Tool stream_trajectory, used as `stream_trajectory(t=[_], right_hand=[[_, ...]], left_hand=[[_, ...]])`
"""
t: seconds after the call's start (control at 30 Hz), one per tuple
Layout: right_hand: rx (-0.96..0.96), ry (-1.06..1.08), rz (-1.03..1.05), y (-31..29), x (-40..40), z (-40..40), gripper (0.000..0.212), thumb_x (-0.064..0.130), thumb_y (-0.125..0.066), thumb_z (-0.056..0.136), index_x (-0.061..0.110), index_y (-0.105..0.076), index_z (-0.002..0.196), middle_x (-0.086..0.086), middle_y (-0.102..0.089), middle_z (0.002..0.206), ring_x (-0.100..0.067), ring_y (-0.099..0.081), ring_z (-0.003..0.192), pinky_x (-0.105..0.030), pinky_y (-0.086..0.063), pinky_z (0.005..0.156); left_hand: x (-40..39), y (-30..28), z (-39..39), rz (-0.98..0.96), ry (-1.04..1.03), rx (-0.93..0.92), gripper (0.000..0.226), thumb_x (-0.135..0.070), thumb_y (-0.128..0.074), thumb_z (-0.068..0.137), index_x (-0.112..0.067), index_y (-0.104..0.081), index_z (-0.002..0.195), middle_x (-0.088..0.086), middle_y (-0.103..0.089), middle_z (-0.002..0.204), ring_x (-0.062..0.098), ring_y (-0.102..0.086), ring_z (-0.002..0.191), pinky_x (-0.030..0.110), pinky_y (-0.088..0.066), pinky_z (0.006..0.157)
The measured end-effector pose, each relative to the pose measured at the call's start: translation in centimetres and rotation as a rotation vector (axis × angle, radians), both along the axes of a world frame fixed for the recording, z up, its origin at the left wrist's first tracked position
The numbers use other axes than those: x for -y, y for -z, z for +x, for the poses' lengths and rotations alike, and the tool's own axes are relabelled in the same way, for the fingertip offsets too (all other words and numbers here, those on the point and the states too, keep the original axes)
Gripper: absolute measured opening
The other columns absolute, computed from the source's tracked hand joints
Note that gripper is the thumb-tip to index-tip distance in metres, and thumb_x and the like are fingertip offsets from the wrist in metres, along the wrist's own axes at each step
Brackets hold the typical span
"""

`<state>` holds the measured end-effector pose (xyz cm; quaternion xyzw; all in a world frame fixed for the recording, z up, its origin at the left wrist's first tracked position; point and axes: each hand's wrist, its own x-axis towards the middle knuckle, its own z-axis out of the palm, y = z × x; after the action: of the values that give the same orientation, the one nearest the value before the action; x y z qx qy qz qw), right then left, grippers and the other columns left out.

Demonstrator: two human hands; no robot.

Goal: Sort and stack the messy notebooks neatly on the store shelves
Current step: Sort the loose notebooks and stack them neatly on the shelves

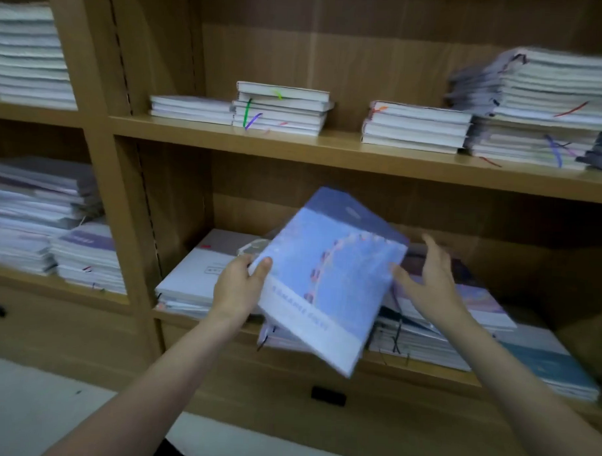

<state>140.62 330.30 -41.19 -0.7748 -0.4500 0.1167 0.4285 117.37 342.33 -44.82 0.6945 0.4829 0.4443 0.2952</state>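
Head view: your left hand [238, 287] pinches the notebook [328, 280] by its corner above the lower shelf [424, 368], right hand [427, 276] open beside it; it looks light and slick, so support both edges.

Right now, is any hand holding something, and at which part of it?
The left hand grips the blue notebook at its left edge, thumb on the cover. The right hand is open beside its right edge; contact cannot be told.
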Motion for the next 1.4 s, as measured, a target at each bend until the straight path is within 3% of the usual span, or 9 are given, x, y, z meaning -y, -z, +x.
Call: stream_trajectory(t=[0.1,0.27,0.53,0.63,0.73,0.97,1.1,1.23,1.4], right_hand=[[-0.318,-0.096,-0.089,1.4,-1.7,-2.4,0.08,0.04,-0.059,0.089,0.02,-0.013,0.151,-0.002,-0.018,0.155,-0.027,-0.026,0.14,-0.042,-0.031,0.107],[-0.038,-0.12,-0.187,2.7,-3.9,-4.1,0.063,0.016,-0.064,0.09,0.012,-0.035,0.145,-0.01,-0.051,0.134,-0.023,-0.06,0.103,-0.035,-0.046,0.086],[0.131,-0.048,-0.121,2.6,-4.5,-3.8,0.056,0.042,-0.066,0.083,0.01,-0.055,0.128,-0.001,-0.061,0.102,-0.02,-0.056,0.099,-0.028,-0.042,0.075],[0.18,-0.02,-0.329,1.9,-4.9,-3.6,0.084,0.058,-0.066,0.076,0.018,-0.032,0.141,-0.015,-0.033,0.144,-0.036,-0.037,0.129,-0.04,-0.039,0.096],[0.677,-0.002,-0.605,1.9,-5.5,-5.1,0.094,0.071,-0.056,0.075,0.026,-0.017,0.148,-0.016,0.01,0.156,-0.044,0.004,0.141,-0.058,-0.013,0.111],[1.007,-0.465,-0.29,3.1,-9.3,-12.7,0.051,0.04,-0.048,0.095,0.017,-0.037,0.14,-0.007,-0.019,0.156,-0.023,-0.006,0.146,-0.047,0.005,0.116],[0.931,-0.365,-0.344,3.9,-11.9,-14.1,0.054,0.039,-0.051,0.094,0.016,-0.032,0.139,-0.005,-0.033,0.147,-0.033,-0.017,0.141,-0.052,-0.015,0.113],[1.022,-0.312,-0.353,4.5,-12.6,-13.6,0.047,0.039,-0.048,0.095,0.021,-0.04,0.138,-0.002,-0.035,0.146,-0.034,-0.017,0.141,-0.053,-0.015,0.112],[1.178,-0.52,0.123,7.7,-11.7,-14.9,0.024,0.006,-0.079,0.061,0.005,-0.074,0.084,-0.016,-0.07,0.104,-0.03,-0.063,0.109,-0.056,-0.036,0.102]], left_hand=[[-3.0,-0.4,2.5,-0.225,-0.016,0.122,0.027,-0.017,-0.047,0.097,0.004,-0.059,0.109,0.027,-0.06,0.111,0.04,-0.055,0.108,0.043,-0.045,0.088],[-7.1,-0.3,1.9,-0.072,-0.033,-0.542,0.041,-0.03,-0.042,0.098,-0.015,-0.044,0.135,0.017,-0.037,0.14,0.038,-0.03,0.129,0.041,-0.027,0.106],[-5.3,1.2,1.5,-0.095,0.062,-0.32,0.043,-0.027,-0.045,0.097,-0.002,-0.044,0.131,0.018,-0.039,0.134,0.037,-0.048,0.114,0.034,-0.039,0.091],[-2.4,2.4,1.5,0.002,0.204,-0.229,0.045,-0.034,-0.046,0.097,-0.007,-0.043,0.133,0.007,-0.041,0.121,0.029,-0.051,0.108,0.028,-0.038,0.085],[-2.5,3.6,-0.4,0.129,0.277,-0.242,0.043,-0.026,-0.044,0.099,-0.01,-0.042,0.138,0.009,-0.046,0.124,0.023,-0.05,0.113,0.025,-0.036,0.089],[-6.8,6.9,-7.7,-0.035,-0.125,-0.251,0.039,-0.004,-0.043,0.096,0.0,-0.043,0.135,0.014,-0.038,0.141,0.03,-0.047,0.122,0.031,-0.035,0.1],[-9.9,7.9,-11.3,-0.182,-0.179,-0.366,0.044,-0.006,-0.045,0.095,0.005,-0.038,0.137,0.019,-0.034,0.144,0.035,-0.04,0.128,0.035,-0.032,0.103],[-12.1,7.9,-12.4,-0.269,-0.257,-0.306,0.03,-0.007,-0.049,0.092,0.004,-0.057,0.118,0.021,-0.06,0.116,0.036,-0.055,0.102,0.036,-0.044,0.08],[-13.0,7.2,-10.8,-0.419,-0.309,-0.398,0.035,-0.025,-0.06,0.088,0.004,-0.06,0.108,0.025,-0.057,0.115,0.039,-0.055,0.104,0.042,-0.047,0.083]])
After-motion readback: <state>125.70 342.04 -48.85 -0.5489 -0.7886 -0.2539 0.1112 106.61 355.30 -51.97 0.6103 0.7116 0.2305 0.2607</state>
